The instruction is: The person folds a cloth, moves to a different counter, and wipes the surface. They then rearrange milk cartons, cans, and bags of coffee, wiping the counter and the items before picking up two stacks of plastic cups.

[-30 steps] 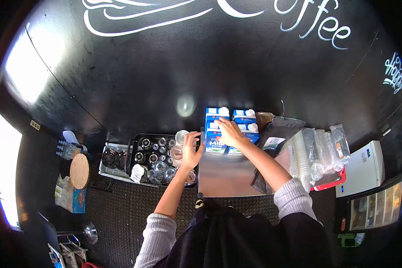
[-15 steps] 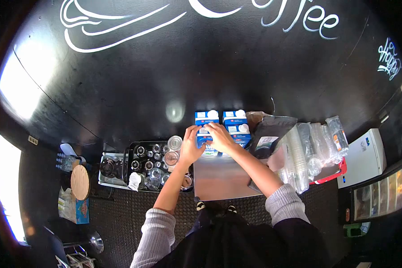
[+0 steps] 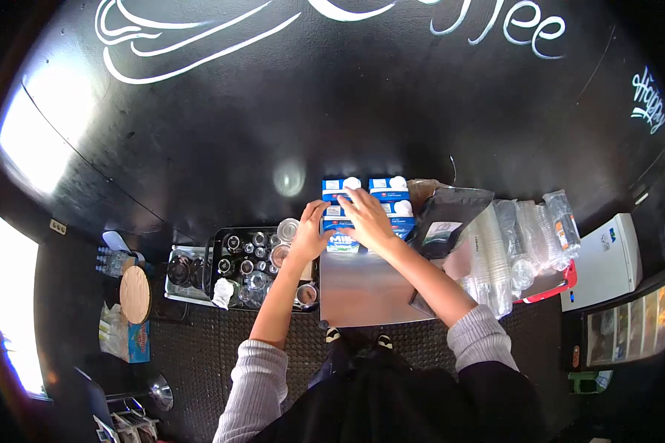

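Several blue and white milk cartons (image 3: 342, 242) stand in two columns at the back of a metal-topped surface (image 3: 369, 292), their white caps up. My left hand (image 3: 310, 235) is at the left side of the front left carton, fingers apart and curved. Over the top of the left column lies my right hand (image 3: 368, 221), its fingers spread and reaching toward the rear carton. Neither hand is closed round a carton. Part of the cartons is hidden behind my right hand.
A black tray (image 3: 218, 258) of glass jars is on the left, beside a round wooden board (image 3: 134, 294). To the right are a black bag (image 3: 451, 214), stacked plastic cups (image 3: 493, 251) in sleeves and a white fridge (image 3: 606, 258). A dark wall (image 3: 222, 140) rises behind.
My right hand has shifted slightly back and its fingers have spread. My left hand has moved a little left, away from the front carton. The view has tilted slightly.
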Demonstrator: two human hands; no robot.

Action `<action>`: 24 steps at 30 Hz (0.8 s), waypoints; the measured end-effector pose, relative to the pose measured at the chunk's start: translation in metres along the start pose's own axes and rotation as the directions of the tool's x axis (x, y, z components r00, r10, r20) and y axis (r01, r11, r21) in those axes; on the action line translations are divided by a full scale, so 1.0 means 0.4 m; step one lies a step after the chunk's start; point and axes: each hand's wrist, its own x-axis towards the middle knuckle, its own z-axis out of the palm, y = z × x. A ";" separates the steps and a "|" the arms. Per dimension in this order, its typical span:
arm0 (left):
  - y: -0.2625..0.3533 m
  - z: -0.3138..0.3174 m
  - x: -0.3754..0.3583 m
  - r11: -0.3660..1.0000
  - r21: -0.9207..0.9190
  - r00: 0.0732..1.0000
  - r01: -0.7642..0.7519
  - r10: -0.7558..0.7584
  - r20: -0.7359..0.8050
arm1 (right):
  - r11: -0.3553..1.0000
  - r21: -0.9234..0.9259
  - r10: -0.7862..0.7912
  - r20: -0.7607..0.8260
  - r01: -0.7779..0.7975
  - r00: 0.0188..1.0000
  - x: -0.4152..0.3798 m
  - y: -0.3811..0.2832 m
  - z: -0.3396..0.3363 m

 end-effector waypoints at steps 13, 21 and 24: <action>0.007 0.003 -0.015 0.998 0.051 0.999 -0.024 0.026 -0.035 | 0.989 0.048 0.135 0.069 -0.139 0.988 -0.060 0.026 -0.003; 0.043 0.003 -0.024 0.988 0.155 0.998 -0.017 0.026 -0.060 | 0.980 0.014 0.195 0.139 -0.199 0.971 -0.080 0.026 -0.056; 0.075 0.006 -0.025 0.979 0.201 0.994 -0.033 0.052 -0.094 | 0.953 -0.067 0.304 0.220 -0.297 0.927 -0.096 0.049 -0.112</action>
